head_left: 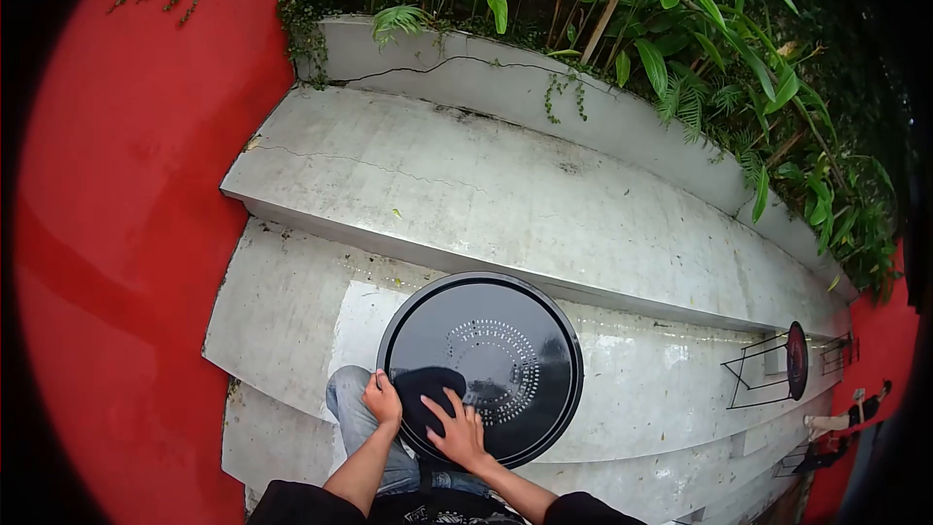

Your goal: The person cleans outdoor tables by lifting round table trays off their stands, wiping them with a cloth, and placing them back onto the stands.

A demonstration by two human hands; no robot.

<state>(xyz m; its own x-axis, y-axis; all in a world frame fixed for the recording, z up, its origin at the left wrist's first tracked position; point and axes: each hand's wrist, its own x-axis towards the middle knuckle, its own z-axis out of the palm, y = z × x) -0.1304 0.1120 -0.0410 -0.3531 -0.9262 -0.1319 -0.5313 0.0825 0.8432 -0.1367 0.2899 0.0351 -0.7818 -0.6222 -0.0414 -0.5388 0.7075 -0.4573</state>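
Observation:
A round, glossy black tabletop (520, 316) with a raised rim and rings of small pale dots lies in front of me. At its left edge, the fingers of my left hand (382, 401) are curled closed on the rim. My right hand (459, 433) rests with spread fingers on the lower left part of the surface. A darker patch (426, 389) shows between my hands; I cannot tell whether it is a cloth or a reflection.
Pale stone steps (466, 185) curve around the tabletop, below a low wall (466, 63) with green plants (680, 29). Red ground (126, 233) lies left. Another round table (797, 360) stands far right, near a person (865, 411).

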